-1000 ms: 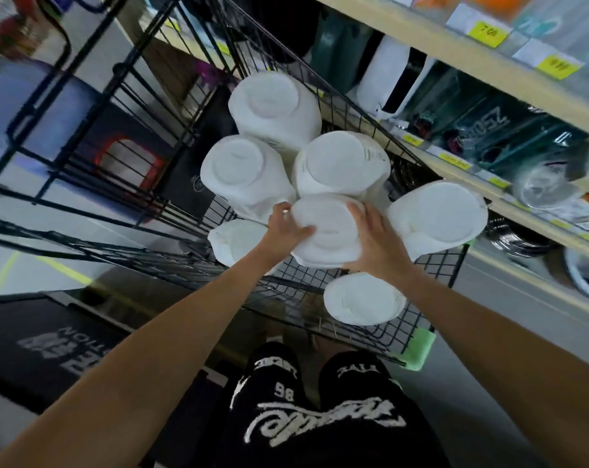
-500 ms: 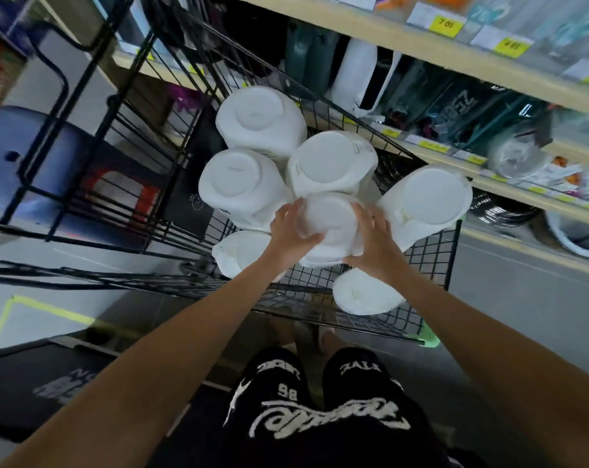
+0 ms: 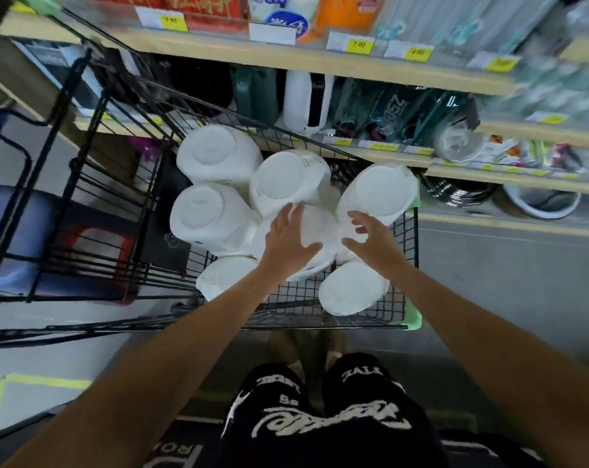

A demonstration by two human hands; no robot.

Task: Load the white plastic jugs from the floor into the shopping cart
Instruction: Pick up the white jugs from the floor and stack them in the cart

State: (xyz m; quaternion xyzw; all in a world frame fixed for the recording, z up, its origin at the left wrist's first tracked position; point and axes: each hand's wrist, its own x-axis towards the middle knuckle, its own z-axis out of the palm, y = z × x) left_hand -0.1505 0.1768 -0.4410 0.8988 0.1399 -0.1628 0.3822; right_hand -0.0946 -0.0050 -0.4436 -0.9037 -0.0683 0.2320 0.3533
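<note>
Several white plastic jugs stand bottom-up in the black wire shopping cart (image 3: 410,265). The middle jug (image 3: 323,228) sits among the others, partly hidden by my hands. My left hand (image 3: 288,239) hovers over its left side with fingers spread. My right hand (image 3: 370,238) is open over its right side, fingers apart, holding nothing. Other jugs sit at the far left (image 3: 215,155), the left (image 3: 205,214), the back middle (image 3: 286,179), the right (image 3: 379,190), the near left (image 3: 225,278) and the near right (image 3: 350,288).
Store shelves (image 3: 320,59) with priced goods run along the cart's far and right side. A blue seat (image 3: 13,238) shows through the cart's left wire wall. My black shorts (image 3: 320,417) are below, a yellow floor line (image 3: 33,383) at the lower left.
Both hands have let go of the middle jug and opened above it. The jug now rests lower among the others. The view has tilted up toward the shelves.
</note>
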